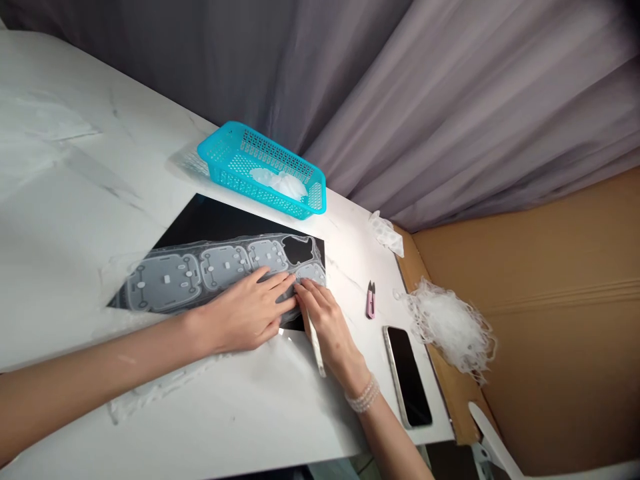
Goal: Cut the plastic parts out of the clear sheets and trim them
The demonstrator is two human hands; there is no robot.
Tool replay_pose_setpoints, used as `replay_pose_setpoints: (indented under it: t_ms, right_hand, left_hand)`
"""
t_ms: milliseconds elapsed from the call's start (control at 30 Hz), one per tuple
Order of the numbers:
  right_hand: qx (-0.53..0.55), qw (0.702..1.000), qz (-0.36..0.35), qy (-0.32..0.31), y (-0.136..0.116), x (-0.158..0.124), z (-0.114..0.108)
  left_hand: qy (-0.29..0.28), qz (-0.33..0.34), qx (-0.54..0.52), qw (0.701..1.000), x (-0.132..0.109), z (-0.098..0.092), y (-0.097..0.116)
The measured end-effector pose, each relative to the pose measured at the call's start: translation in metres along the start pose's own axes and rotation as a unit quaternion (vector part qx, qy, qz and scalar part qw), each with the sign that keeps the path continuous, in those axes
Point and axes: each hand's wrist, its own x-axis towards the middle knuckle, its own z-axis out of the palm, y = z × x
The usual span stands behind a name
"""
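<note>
A strip of clear, thin plastic or silicone sheet (226, 265) with several moulded grey-white shapes lies across a black mat (200, 219). One opening near the strip's right end shows the black beneath. My left hand (250, 308) rests flat on the strip with its fingers spread. Close beside its fingertips, my right hand (327, 325) is closed around a slim white pen-like tool (316, 347). The tool's tip is hidden under the fingers, at the strip's right end. Clear loose film (150, 397) shows below my left forearm.
A blue perforated basket (267, 197) with white translucent pieces (283, 181) stands behind the mat. To the right lie pink thread snips (371, 301), a phone (407, 377), a crumpled white piece (387, 233) and a heap of clear scraps (450, 327) by a cardboard box (550, 280).
</note>
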Motion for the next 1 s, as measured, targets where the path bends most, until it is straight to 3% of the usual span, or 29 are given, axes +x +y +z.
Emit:
replay_pose_setpoints:
  t_ms: [100,167,233,300,333,433,500,567,667,733,767,833,900,933,1000]
  right_hand:
    - [0.107,0.992,0.053,0.029,0.002,0.003,-0.003]
    - [0.184,0.968,0.135,0.108,0.016,0.000,-0.009]
    - [0.243,0.910,0.244,0.231,0.041,-0.011,-0.023]
    - [0.307,0.808,0.341,0.369,0.074,-0.029,-0.043]
    - [0.312,0.780,0.355,0.411,0.090,-0.039,-0.054]
    - [0.346,0.723,0.380,0.461,0.127,-0.062,-0.082]
    - [0.371,0.690,0.381,0.492,0.133,-0.066,-0.093]
    - [0.390,0.678,0.367,0.503,0.122,-0.059,-0.097]
    - [0.464,0.699,0.335,0.429,0.081,-0.031,-0.091]
    - [0.539,0.700,0.317,0.345,0.047,-0.007,-0.083]
    - [0.572,0.692,0.314,0.309,0.030,0.005,-0.078]
    - [0.623,0.674,0.307,0.252,0.002,0.024,-0.069]
    - [0.651,0.662,0.298,0.221,-0.015,0.035,-0.062]
    - [0.657,0.660,0.295,0.212,-0.020,0.038,-0.059]
    - [0.657,0.662,0.300,0.201,-0.024,0.040,-0.054]
  left_hand:
    - [0.012,-0.004,-0.019,1.000,-0.002,0.000,-0.002]
    - [0.018,-0.006,-0.037,0.999,-0.003,0.000,-0.003]
    - [0.014,-0.008,-0.041,0.999,-0.003,0.000,-0.003]
    - [0.002,-0.009,-0.027,1.000,-0.004,-0.001,-0.002]
    - [-0.004,-0.010,-0.017,1.000,-0.004,-0.001,-0.001]
    - [-0.006,-0.011,-0.011,1.000,-0.004,-0.002,0.000]
    - [0.002,-0.016,-0.035,0.999,-0.003,-0.003,0.000]
    - [0.009,-0.025,-0.072,0.997,-0.002,-0.005,0.000]
    - [0.031,-0.079,-0.155,0.984,0.004,-0.013,0.002]
    - [0.067,-0.166,-0.269,0.946,0.009,-0.021,0.005]
    - [0.082,-0.215,-0.351,0.908,0.011,-0.026,0.006]
    - [0.093,-0.279,-0.530,0.796,0.013,-0.037,0.008]
    - [0.087,-0.281,-0.657,0.694,0.013,-0.045,0.008]
    - [0.086,-0.273,-0.688,0.667,0.012,-0.048,0.007]
    - [0.096,-0.269,-0.696,0.659,0.010,-0.051,0.004]
